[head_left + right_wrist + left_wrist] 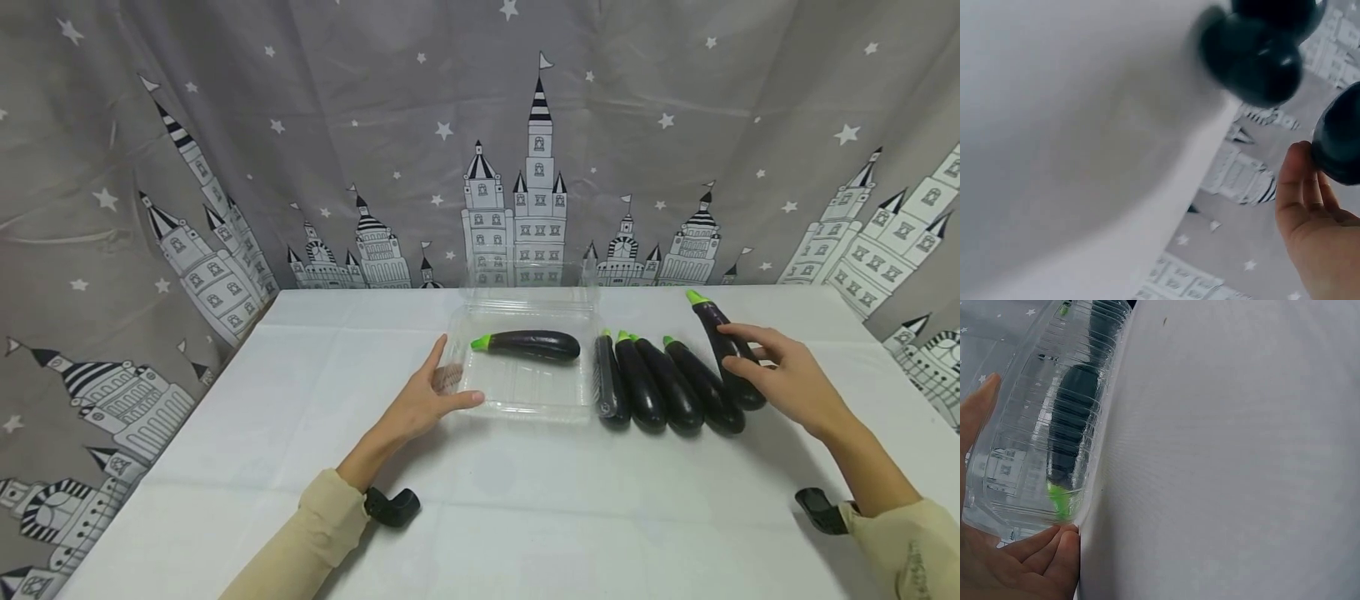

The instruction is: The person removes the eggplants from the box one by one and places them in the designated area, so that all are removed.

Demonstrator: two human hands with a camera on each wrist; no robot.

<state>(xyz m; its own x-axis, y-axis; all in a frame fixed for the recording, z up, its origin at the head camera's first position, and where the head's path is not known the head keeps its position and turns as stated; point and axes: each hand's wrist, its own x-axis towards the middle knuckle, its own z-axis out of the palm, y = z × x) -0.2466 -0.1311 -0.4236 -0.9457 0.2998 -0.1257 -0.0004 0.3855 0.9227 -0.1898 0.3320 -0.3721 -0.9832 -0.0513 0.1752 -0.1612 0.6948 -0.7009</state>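
Observation:
A clear plastic clamshell container (525, 408) sits on the table with its lid (532, 287) raised at the back. Inside lies one dark eggplant (528, 344), its green stem end pointing left. My left hand (420, 404) holds the container's left end, thumb along the front rim and fingers at the side; the left wrist view shows those curled fingers (1057, 556) against the plastic. With thumb and fingers, my right hand (795, 379) grips another eggplant (716, 333) at the right end of a row. In the right wrist view, that eggplant (1341, 140) is partly cut off.
Several more eggplants (671, 387) lie side by side right of the container, the leftmost partly behind its clear edge. A white cloth (487, 533) covers the table. Behind hangs a grey curtain (637, 83) printed with castles and stars.

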